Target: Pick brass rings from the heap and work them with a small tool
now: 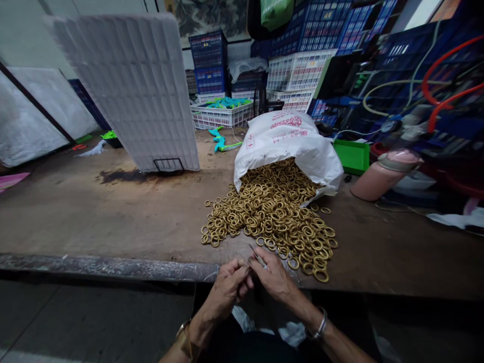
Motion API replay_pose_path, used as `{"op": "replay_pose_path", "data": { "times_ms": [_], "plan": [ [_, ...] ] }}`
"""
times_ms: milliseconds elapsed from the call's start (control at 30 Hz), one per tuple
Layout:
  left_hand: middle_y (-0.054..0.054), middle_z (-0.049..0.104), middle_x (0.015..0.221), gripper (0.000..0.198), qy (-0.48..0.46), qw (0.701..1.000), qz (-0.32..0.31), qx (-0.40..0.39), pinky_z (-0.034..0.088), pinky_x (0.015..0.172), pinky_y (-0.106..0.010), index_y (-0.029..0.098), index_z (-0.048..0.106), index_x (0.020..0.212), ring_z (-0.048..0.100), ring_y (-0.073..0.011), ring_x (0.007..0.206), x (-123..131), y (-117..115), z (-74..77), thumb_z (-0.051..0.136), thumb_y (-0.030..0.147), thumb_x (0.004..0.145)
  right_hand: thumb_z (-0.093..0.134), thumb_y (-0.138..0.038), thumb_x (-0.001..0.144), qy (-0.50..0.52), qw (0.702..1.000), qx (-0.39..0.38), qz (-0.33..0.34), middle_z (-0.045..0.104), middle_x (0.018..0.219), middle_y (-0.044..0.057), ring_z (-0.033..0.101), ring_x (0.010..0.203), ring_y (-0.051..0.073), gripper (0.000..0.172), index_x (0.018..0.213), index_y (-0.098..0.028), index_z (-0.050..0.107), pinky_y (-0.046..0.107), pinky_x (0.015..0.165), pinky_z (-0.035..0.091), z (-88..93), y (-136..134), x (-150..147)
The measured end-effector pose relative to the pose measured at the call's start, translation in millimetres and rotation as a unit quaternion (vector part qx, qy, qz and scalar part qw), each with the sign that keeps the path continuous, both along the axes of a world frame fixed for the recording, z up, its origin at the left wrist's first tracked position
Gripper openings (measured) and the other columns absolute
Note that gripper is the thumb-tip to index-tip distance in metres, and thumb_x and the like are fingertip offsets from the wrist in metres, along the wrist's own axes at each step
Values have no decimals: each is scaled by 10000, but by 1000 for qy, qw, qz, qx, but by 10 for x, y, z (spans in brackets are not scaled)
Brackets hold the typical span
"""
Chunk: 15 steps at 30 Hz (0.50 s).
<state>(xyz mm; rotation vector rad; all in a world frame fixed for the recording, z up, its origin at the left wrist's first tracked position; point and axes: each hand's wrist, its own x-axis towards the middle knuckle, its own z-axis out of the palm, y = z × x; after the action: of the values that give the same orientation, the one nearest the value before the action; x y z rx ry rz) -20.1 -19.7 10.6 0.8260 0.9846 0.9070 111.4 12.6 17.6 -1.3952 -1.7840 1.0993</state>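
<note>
A heap of gold rings [272,214] spills out of a white sack [287,141] lying on its side on the brown worktable [113,212]. At the table's front edge my left hand [227,287] and my right hand [274,277] meet, fingers pinched together. My right hand grips a thin metal tool [257,255] that points up and left toward the rings. What my left fingers pinch is too small to make out; they touch the right hand's fingertips. A bracelet sits on each wrist.
A white ribbed panel [132,85] stands upright at the back left. White and blue crates [295,75] are stacked behind. A green bin [353,156], a pink bottle [381,176] and red hoses [446,85] crowd the right side.
</note>
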Motion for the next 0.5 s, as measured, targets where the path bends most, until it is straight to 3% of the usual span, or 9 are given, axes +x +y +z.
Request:
{"op": "replay_pose_path", "data": {
  "times_ms": [100, 200, 333, 500],
  "plan": [
    [52, 451, 532, 282, -37, 999, 8, -8, 134, 350, -172, 154, 484, 702, 255, -16, 353, 19, -9, -5, 533, 429, 743, 347, -277, 779, -15, 1000, -7, -12, 456, 559, -43, 420, 525, 99, 197, 656, -187, 472, 212, 509, 311, -21, 26, 26],
    [57, 447, 547, 278, -54, 998, 31, -10, 125, 346, -166, 164, 467, 721, 246, -16, 357, 37, -6, 2, 545, 430, 734, 328, -239, 777, -77, 996, 33, -21, 439, 549, -36, 408, 517, 103, 189, 635, -194, 444, 217, 503, 286, -81, 29, 72],
    [57, 454, 560, 291, -40, 998, 48, -3, 147, 348, -158, 165, 458, 727, 252, -14, 365, 38, 11, 12, 535, 445, 739, 351, -119, 713, -168, 981, 84, 46, 463, 569, -29, 399, 518, 101, 131, 691, -193, 457, 224, 509, 236, -174, -48, 112],
    [58, 461, 556, 292, -11, 998, 57, -6, 163, 356, -157, 168, 441, 735, 261, -17, 373, 39, 26, 18, 530, 446, 742, 364, -62, 645, -217, 966, 116, 82, 500, 612, -25, 399, 538, 103, 216, 781, -195, 464, 235, 517, 199, -156, -139, 85]
  ]
}}
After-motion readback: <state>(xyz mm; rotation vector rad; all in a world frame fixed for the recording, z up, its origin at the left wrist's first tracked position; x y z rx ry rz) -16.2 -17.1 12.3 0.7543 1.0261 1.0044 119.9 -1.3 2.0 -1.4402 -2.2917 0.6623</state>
